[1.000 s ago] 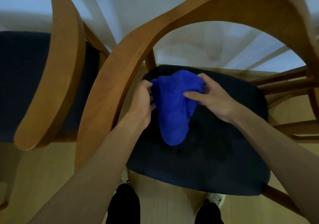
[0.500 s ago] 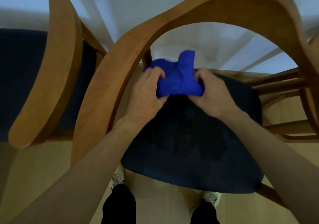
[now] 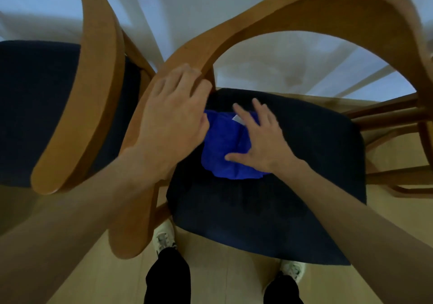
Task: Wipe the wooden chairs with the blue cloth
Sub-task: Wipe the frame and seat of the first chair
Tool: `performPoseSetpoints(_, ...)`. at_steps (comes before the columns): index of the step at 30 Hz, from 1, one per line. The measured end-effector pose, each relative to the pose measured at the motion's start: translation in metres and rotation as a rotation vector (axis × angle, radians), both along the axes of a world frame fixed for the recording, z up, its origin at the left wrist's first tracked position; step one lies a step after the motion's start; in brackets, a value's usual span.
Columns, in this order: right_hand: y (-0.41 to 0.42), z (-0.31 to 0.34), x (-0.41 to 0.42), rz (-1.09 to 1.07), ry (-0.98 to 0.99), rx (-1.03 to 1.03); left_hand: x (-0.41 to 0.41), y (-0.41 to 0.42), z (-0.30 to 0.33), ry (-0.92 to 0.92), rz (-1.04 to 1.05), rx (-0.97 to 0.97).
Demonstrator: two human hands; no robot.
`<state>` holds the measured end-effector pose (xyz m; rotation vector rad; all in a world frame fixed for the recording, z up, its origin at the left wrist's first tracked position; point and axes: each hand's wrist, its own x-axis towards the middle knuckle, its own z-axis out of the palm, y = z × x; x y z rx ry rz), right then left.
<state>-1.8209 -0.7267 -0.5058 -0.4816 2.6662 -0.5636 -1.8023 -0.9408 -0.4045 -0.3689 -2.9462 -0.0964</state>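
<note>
The blue cloth (image 3: 223, 150) lies folded flat on the dark seat cushion (image 3: 293, 186) of the wooden chair (image 3: 269, 15) in front of me. My right hand (image 3: 260, 142) presses on the cloth with its fingers spread and straight. My left hand (image 3: 171, 118) is raised above the cloth's left edge, fingers straight, in front of the chair's curved wooden backrest where it drops on the left; whether it touches the wood is unclear. A small white tag shows on the cloth by my right fingers.
A second wooden chair (image 3: 93, 81) with a dark seat stands close on the left, its curved back almost meeting the first chair. Behind hangs a white tablecloth (image 3: 210, 3). More chair rungs (image 3: 398, 121) show at the right. My feet (image 3: 164, 240) stand on the wooden floor.
Both hands were gripping the bunched cloth; it now lies flattened on the seat. The right hand has opened on top of it, and the left hand has let go and lifted toward the backrest.
</note>
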Motion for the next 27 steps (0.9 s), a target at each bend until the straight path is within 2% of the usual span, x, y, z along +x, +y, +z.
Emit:
performPoseSetpoints(2,-0.013,-0.013,0.0,0.111,-0.117,0.109,-0.004,-0.009,-0.001,-0.028,0.041,-0.038)
performPoseSetpoints(6,-0.031,-0.034,0.0,0.194,-0.231,0.261,0.0,-0.013,-0.006,-0.04,0.072,-0.027)
performPoseSetpoints(9,-0.034,-0.037,0.004,0.222,-0.176,0.297,0.003,-0.015,-0.008,-0.024,0.123,0.033)
performPoseSetpoints(12,-0.025,-0.035,0.002,0.265,-0.067,0.255,0.004,-0.017,-0.009,-0.024,0.136,0.096)
performPoseSetpoints(14,-0.018,-0.032,-0.006,0.307,-0.062,0.22,0.004,-0.017,-0.008,-0.033,0.132,0.117)
performPoseSetpoints(16,-0.018,-0.026,-0.021,0.278,-0.091,0.151,0.006,-0.016,-0.006,-0.042,0.135,0.106)
performPoseSetpoints(21,-0.035,-0.02,-0.073,0.031,0.044,-0.026,0.006,-0.013,-0.005,-0.025,0.13,0.077)
performPoseSetpoints(25,-0.051,-0.029,-0.093,0.115,-0.23,0.185,0.004,-0.014,-0.007,-0.02,0.127,0.069)
performPoseSetpoints(27,-0.059,-0.039,-0.083,0.069,-0.236,0.213,0.003,-0.015,-0.009,-0.01,0.13,0.072)
